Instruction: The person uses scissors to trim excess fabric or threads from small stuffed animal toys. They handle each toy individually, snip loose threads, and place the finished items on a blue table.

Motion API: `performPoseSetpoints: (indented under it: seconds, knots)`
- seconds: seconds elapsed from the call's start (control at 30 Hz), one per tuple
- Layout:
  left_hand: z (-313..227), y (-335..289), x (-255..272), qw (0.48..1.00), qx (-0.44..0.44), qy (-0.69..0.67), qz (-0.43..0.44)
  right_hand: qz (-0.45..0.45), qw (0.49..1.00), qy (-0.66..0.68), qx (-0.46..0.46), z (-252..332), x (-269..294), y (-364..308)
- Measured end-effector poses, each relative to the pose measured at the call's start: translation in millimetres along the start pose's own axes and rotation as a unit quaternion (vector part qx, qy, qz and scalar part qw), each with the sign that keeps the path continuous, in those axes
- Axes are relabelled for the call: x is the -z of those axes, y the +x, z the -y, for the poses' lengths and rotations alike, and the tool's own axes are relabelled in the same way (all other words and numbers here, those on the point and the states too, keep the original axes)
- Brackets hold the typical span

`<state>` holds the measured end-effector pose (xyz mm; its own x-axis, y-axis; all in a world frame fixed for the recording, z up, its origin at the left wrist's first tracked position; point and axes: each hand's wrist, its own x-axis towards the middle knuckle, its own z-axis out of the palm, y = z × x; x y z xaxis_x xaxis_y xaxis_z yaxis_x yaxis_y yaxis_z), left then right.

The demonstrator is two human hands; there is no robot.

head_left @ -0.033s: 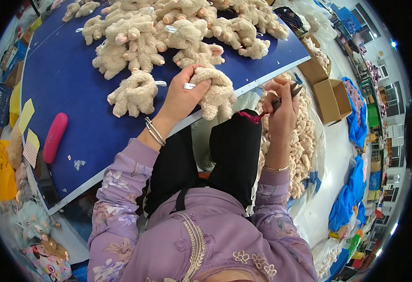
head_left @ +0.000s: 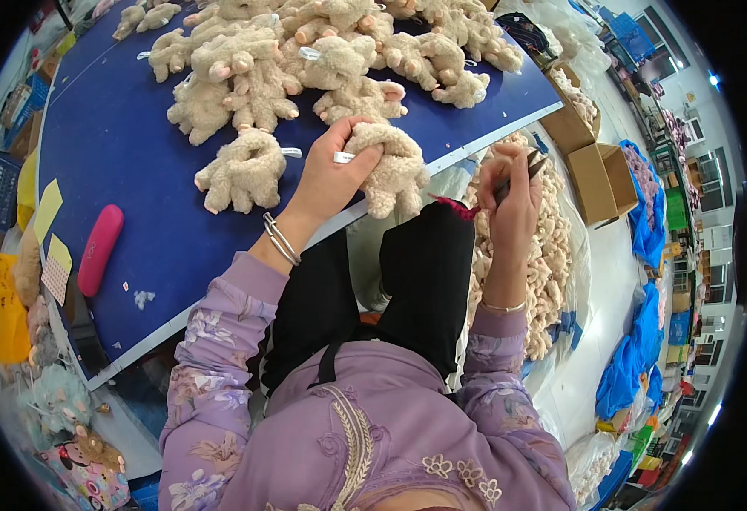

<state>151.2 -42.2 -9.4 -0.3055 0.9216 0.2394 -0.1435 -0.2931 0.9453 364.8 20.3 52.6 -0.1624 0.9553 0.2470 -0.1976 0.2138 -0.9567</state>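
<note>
My left hand is closed on a cream plush toy body, the thumb pressing at its open top, just above the table's front edge. A white label sticks out beside the thumb. Out to the right, my right hand is wrapped round dark, pointed thread snips, tips up and slightly apart. A magenta cord trails from that hand toward my knee. Another cream plush body with a white label lies on the table, left of my left hand.
A heap of cream plush bodies covers the far part of the blue table. A pink case and yellow paper lie at the left. Many small plush pieces fill a bag at my right, near a cardboard box.
My right hand has turned slightly with the snips, and the magenta cord has shifted a little. My left hand and the plush body stay put.
</note>
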Motion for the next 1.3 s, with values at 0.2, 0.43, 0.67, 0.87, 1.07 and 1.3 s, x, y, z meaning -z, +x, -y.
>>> performPoseSetpoints:
  seconds: [0.2, 0.43, 0.67, 0.87, 1.07, 1.3]
  knots:
    - [-14, -4, -3, 1.0, 0.016, 0.007, -0.002, 0.261, 0.909, -0.324, -0.03, 6, 6, -23]
    - [-13, -4, -3, 1.0, -0.012, 0.027, 0.008, 0.269, 0.922, -0.278, -0.011, -3, -2, -29]
    - [-12, -5, -4, 0.999, -0.005, 0.023, 0.029, 0.254, 0.927, -0.274, -0.019, -7, -10, -27]
    - [-13, -6, -5, 0.999, 0.003, 0.019, 0.029, 0.235, 0.927, -0.291, -0.019, -6, -14, -27]
    - [-11, -6, -6, 0.999, -0.008, 0.029, 0.038, 0.225, 0.937, -0.269, -0.008, -14, -16, -27]
    - [-5, -2, -4, 0.999, 0.03, 0.029, 0.003, 0.166, 0.978, -0.128, 0.003, 2, 1, -20]
